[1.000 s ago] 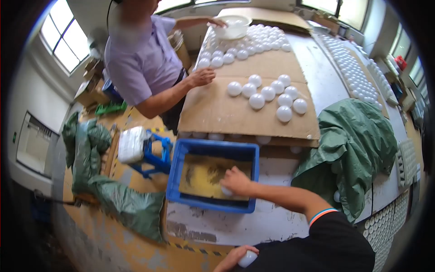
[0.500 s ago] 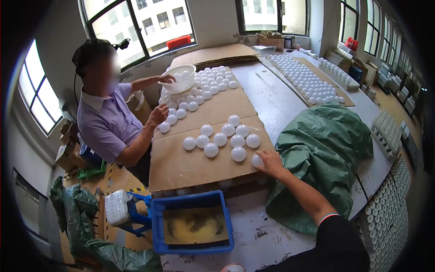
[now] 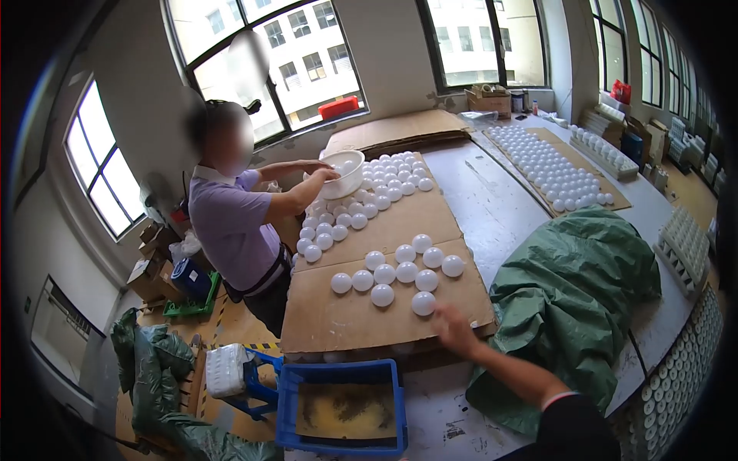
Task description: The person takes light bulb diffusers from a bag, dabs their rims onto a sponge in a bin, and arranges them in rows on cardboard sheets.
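My right hand (image 3: 455, 329) is over the near right corner of a cardboard sheet (image 3: 323, 323), smeared by motion. Its fingertips are close to a white bulb globe (image 3: 423, 303). Whether the fingers hold a globe cannot be made out. Several similar globes (image 3: 406, 272) lie in a loose cluster on the cardboard beyond the hand. My left hand is out of view.
A co-worker across the table has both hands at a white bowl (image 3: 343, 184) of globes, beside many loose ones. A blue bin (image 3: 287, 407) stands in front; a green tarp (image 3: 569, 284) lies to the right. Beyond is another globe-covered cardboard sheet (image 3: 615, 196).
The view has shifted, so the scene sits lower and farther right. The globe under my right hand no longer shows. My left hand has left the bottom edge. The co-worker's other hand moved to the bowl.
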Tool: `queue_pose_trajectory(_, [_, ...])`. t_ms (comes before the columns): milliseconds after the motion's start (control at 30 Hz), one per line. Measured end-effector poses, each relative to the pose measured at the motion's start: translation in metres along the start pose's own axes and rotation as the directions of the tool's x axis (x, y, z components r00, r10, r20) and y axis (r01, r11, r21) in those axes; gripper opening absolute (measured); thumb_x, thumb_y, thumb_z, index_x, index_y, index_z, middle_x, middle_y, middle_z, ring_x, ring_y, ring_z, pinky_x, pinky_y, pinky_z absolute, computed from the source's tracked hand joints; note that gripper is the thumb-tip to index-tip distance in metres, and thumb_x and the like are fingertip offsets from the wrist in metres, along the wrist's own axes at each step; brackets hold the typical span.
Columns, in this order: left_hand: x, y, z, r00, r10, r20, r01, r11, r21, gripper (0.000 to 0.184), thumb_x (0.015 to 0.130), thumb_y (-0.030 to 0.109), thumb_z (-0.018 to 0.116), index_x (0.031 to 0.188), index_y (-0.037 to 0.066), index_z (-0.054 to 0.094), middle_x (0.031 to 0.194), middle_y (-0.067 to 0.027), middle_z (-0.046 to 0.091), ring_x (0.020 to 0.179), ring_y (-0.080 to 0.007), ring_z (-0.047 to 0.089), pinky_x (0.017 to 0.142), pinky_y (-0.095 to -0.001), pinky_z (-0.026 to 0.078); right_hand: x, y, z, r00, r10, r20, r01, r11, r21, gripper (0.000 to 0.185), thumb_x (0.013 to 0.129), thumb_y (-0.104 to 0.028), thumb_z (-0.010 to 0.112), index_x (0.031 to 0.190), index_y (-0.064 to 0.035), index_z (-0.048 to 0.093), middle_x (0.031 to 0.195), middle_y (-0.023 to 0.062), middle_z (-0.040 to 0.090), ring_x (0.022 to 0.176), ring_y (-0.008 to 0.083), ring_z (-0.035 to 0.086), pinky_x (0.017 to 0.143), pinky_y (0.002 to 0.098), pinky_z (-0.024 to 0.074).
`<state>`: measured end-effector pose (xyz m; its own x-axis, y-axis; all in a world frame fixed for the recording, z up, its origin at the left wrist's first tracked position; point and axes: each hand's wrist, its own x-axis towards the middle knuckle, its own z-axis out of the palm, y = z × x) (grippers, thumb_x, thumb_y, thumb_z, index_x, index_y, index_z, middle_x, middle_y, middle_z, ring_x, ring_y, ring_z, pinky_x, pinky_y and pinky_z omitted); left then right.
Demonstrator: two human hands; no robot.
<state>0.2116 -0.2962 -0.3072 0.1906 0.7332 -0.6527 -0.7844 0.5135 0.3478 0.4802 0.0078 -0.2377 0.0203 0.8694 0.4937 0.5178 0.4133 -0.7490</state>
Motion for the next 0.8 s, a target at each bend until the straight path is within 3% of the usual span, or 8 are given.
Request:
queue_pose_trajectory(100, [0.02, -0.001, 0.018, 0.993, 0.006, 0.116, 0.001, 0.998, -0.063, 0.041, 0.095, 0.036, 0.043, 0.125, 0.008, 0.047, 0.118, -0.0135, 0.056, 0.109, -0.0319, 0.054, 0.092, -0.0479, 0.045, -0.098, -0.078, -0.009, 0.728, -0.42, 0.542, 0.179, 0.88, 0.441, 0.038, 0.079, -0.016, 0.066, 0.116, -0.0097, 0.057, 0.11, 0.0125, 0.06, 0.104, 0.029, 0.056, 0.09, 0.039, 0.0436])
queue_pose_trajectory(133, [0.042, -0.002, 0.013, 0.862, 0.059, 0.503, -0.049, 0.998, -0.032, 0.042, 0.095, 0.037, 0.041, 0.125, 0.007, 0.046, 0.121, -0.0129, 0.054, 0.112, -0.0306, 0.052, 0.094, -0.0461, 0.044, -0.128, -0.095, -0.007, 0.652, -0.434, 0.622, 0.151, 0.878, 0.454, 0.045, 0.081, -0.021, 0.066, 0.122, -0.0109, 0.052, 0.115, 0.014, 0.056, 0.106, 0.0304, 0.055, 0.091, 0.0404, 0.0429])
queue_pose_trajectory(167, [0.019, 0.008, 0.05, 0.929, 0.051, 0.366, -0.088, 0.992, 0.086, 0.043, 0.096, 0.036, 0.04, 0.126, 0.006, 0.045, 0.123, -0.0123, 0.053, 0.113, -0.029, 0.051, 0.096, -0.0439, 0.042, -0.15, -0.106, -0.005, 0.541, -0.413, 0.732, 0.155, 0.905, 0.395, 0.051, 0.084, -0.024, 0.063, 0.13, -0.0128, 0.046, 0.127, 0.013, 0.049, 0.112, 0.0312, 0.05, 0.092, 0.0396, 0.0418])
queue_pose_trajectory(200, [0.01, 0.015, 0.075, 0.854, -0.025, 0.519, -0.003, 0.999, 0.051, 0.044, 0.096, 0.037, 0.038, 0.126, 0.006, 0.044, 0.122, -0.012, 0.053, 0.112, -0.0279, 0.051, 0.098, -0.042, 0.041, -0.17, -0.106, 0.001, 0.51, -0.452, 0.732, 0.276, 0.892, 0.358, 0.055, 0.083, -0.024, 0.062, 0.133, -0.0136, 0.042, 0.129, 0.0133, 0.046, 0.111, 0.0333, 0.049, 0.093, 0.041, 0.0409])
queue_pose_trajectory(267, [0.002, 0.01, 0.091, 0.96, -0.001, 0.28, -0.009, 0.999, 0.032, 0.05, 0.097, 0.038, 0.027, 0.133, 0.004, 0.032, 0.133, -0.0134, 0.042, 0.12, -0.0265, 0.045, 0.098, -0.0413, 0.038, -0.172, -0.116, -0.004, 0.544, -0.385, 0.746, 0.254, 0.923, 0.291, 0.066, 0.075, -0.022, 0.067, 0.134, -0.0153, 0.038, 0.127, 0.0144, 0.046, 0.11, 0.0355, 0.048, 0.092, 0.0427, 0.0415])
queue_pose_trajectory(467, [-0.014, 0.018, 0.077, 0.974, 0.122, 0.193, -0.108, 0.991, -0.083, 0.048, 0.097, 0.039, 0.032, 0.131, 0.006, 0.037, 0.13, -0.0121, 0.045, 0.122, -0.0265, 0.042, 0.103, -0.0416, 0.033, -0.132, -0.141, 0.01, 0.557, -0.261, 0.788, 0.039, 0.957, 0.289, 0.061, 0.07, -0.017, 0.071, 0.125, -0.0094, 0.046, 0.122, 0.0165, 0.049, 0.113, 0.0354, 0.048, 0.092, 0.0409, 0.0421])
queue_pose_trajectory(567, [-0.02, 0.025, 0.059, 0.98, 0.161, 0.118, -0.163, 0.987, 0.003, 0.047, 0.096, 0.037, 0.037, 0.13, 0.005, 0.039, 0.125, -0.0135, 0.048, 0.119, -0.0276, 0.044, 0.1, -0.0405, 0.036, -0.096, -0.153, 0.061, 0.697, -0.308, 0.648, 0.235, 0.951, 0.2, 0.06, 0.065, -0.016, 0.072, 0.12, -0.0104, 0.049, 0.116, 0.0126, 0.053, 0.109, 0.0319, 0.05, 0.089, 0.0406, 0.0418])
queue_pose_trajectory(800, [-0.013, 0.027, -0.003, 0.993, 0.117, 0.034, -0.12, 0.984, 0.129, 0.042, 0.095, 0.029, 0.044, 0.129, 0.005, 0.04, 0.121, -0.0116, 0.051, 0.112, -0.025, 0.049, 0.095, -0.0383, 0.04, -0.128, -0.067, 0.197, 0.472, -0.326, 0.819, 0.675, 0.731, -0.098, 0.029, 0.064, -0.018, 0.065, 0.092, -0.0167, 0.06, 0.085, -0.0004, 0.061, 0.091, 0.0182, 0.054, 0.08, 0.0362, 0.0356])
